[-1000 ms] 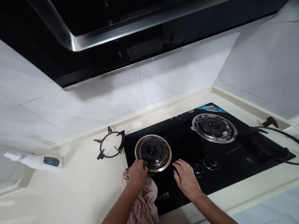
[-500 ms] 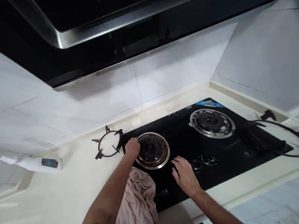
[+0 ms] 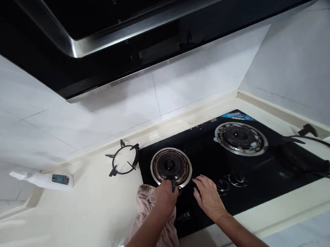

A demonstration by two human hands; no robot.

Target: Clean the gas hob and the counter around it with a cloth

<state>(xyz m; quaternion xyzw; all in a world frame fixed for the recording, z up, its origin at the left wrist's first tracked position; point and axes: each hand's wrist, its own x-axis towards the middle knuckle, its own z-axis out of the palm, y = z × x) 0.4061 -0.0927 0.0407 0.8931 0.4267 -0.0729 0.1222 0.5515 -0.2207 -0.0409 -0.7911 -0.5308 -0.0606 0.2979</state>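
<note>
My left hand (image 3: 166, 198) is closed around a small dark object (image 3: 174, 187) at the front edge of the left burner (image 3: 171, 168). Most of that object is hidden by the fingers, so its kind is unclear. Beneath and beside this hand lies a crumpled pinkish cloth (image 3: 147, 203), partly on the counter and partly on the black gas hob (image 3: 203, 154). My right hand (image 3: 210, 197) rests on the glass right of the left burner, fingers extended, close to the control knobs (image 3: 223, 185). Brown residue marks the left burner's metal ring.
A black pan support (image 3: 125, 172) sits on the counter (image 3: 83, 214) left of the hob. A white spray bottle (image 3: 49, 181) lies farther left. Another pan support (image 3: 326, 141) overlaps the hob's right end near the right burner (image 3: 241, 138). Overhead hangs a dark range hood (image 3: 160, 51).
My left hand has moved from the left burner's left side to its front edge, over the cloth. My right hand stays in about the same place. The view has shifted slightly.
</note>
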